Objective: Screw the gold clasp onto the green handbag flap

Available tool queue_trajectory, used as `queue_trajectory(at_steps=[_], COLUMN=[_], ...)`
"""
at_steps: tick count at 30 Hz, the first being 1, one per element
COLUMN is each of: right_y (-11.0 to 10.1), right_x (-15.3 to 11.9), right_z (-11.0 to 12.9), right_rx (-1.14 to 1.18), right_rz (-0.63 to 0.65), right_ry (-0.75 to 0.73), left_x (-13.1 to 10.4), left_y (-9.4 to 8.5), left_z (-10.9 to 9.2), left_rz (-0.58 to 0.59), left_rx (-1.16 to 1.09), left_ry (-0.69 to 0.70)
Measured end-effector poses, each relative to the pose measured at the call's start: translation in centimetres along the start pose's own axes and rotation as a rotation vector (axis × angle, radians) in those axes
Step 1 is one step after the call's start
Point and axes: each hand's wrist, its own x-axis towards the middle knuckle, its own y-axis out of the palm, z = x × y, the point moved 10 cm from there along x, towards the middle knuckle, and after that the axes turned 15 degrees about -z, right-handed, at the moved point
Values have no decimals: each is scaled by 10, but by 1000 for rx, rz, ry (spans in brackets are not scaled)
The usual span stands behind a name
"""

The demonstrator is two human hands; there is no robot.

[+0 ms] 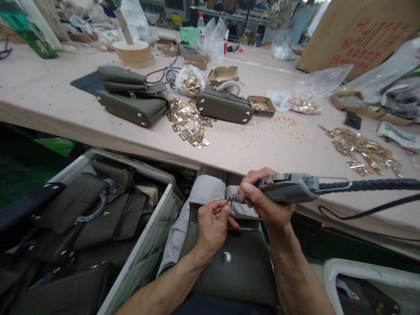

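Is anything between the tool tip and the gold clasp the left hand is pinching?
Nothing visible. The left hand pinches the clasp over the bag on the lap; the tool in the right hand has its tip right at the clasp, with only the thumbs beside it.

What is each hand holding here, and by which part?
The left hand pinches a small gold metal fitting by its lower end, above the olive bag on the lap. The right hand wraps the front of a grey power tool, near its tip.

Bright, even overhead light, soft shadows; wide-angle bending curves the edges, and the far background blurs slightly.
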Motion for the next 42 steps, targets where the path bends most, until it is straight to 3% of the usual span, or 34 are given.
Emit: queue_trajectory(at_steps=[4,9,13,17,20,24,31,37,42], right_y=[4,20,19,-23,-63,-91,-114,-129,-127], right_x=[1,-2,7,31,45,56,80,141,185], right_z=[-1,4,23,54,57,35,-1,-38,-75], right_rx=[-35,-138,50,351,420,506,615,640,576], right_rz=[28,183,188,-53,-254,-356,-465,-671,-946], right_ry=[36,-25,-40,-69,-54,41,136,184,241], left_x=[0,0,1,2,2,4,6,12,17], left_y=[1,4,3,-1,-1,3,2,0,-1], left_z=[0,4,8,8,5,5,9,15,20], left_rz=[20,63,38,-10,-11,3,-23,-97,-122], left_rx=[-1,-8,-12,-33,-24,-9,59,9,-31], left_ry=[4,1,-8,-10,6,-12,-23,-4,-15])
